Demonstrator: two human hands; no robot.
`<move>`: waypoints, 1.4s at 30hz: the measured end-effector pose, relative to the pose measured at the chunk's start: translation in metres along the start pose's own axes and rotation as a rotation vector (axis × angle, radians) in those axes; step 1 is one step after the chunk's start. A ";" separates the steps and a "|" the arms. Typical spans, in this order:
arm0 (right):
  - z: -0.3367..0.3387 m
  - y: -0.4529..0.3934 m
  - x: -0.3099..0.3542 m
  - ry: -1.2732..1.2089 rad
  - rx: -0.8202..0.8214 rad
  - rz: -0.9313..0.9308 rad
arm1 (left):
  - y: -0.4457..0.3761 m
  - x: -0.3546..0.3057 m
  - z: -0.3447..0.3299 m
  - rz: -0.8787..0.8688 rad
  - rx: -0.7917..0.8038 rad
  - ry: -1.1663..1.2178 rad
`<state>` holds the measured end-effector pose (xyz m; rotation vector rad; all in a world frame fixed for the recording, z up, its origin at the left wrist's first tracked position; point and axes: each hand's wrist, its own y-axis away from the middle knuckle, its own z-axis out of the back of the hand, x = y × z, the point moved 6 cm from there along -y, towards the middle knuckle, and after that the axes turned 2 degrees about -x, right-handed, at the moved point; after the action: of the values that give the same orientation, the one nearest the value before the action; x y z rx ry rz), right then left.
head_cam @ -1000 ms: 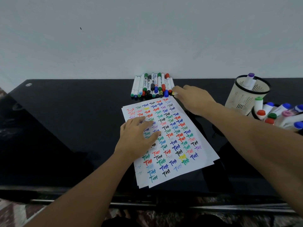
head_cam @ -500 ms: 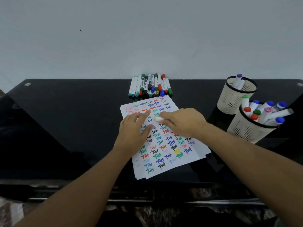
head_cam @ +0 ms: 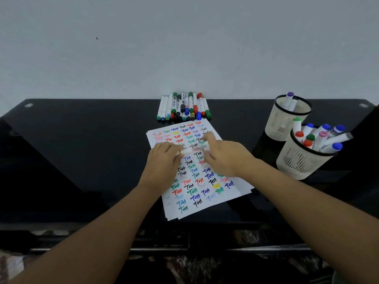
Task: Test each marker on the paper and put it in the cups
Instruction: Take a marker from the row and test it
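A white marker (head_cam: 189, 151) with a yellow end lies level above the paper (head_cam: 196, 191), held at both ends. My left hand (head_cam: 164, 160) pinches its yellow end and my right hand (head_cam: 223, 156) grips the other end. The paper is a small stack of white sheets covered with coloured test words. A row of several markers (head_cam: 183, 107) lies by the wall behind the paper. Two cream mesh cups stand at the right: the far cup (head_cam: 287, 119) holds a purple-capped marker, the near cup (head_cam: 303, 160) holds several markers.
Everything sits on a glossy black table (head_cam: 82, 150) against a pale wall. The table's front edge runs across below the paper. A patterned floor shows under it.
My right hand took a marker from the row and brought it back over the paper. My left hand lifted off the paper and took hold of the marker's yellow end.
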<state>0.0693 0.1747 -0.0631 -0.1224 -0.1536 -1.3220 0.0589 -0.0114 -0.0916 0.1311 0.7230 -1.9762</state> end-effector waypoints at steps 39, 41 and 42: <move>-0.018 0.143 -0.054 -0.981 -0.471 -0.396 | 0.041 -0.035 -0.017 0.038 0.487 -0.054; -0.018 0.143 -0.053 -0.973 -0.473 -0.406 | 0.042 -0.034 -0.017 0.042 0.484 -0.054; -0.017 0.144 -0.054 -0.973 -0.478 -0.410 | 0.042 -0.034 -0.017 0.044 0.490 -0.056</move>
<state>0.1966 0.2576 -0.0900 -1.1956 -0.7105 -1.5895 0.1075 0.0102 -0.1106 0.3794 0.1861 -2.0704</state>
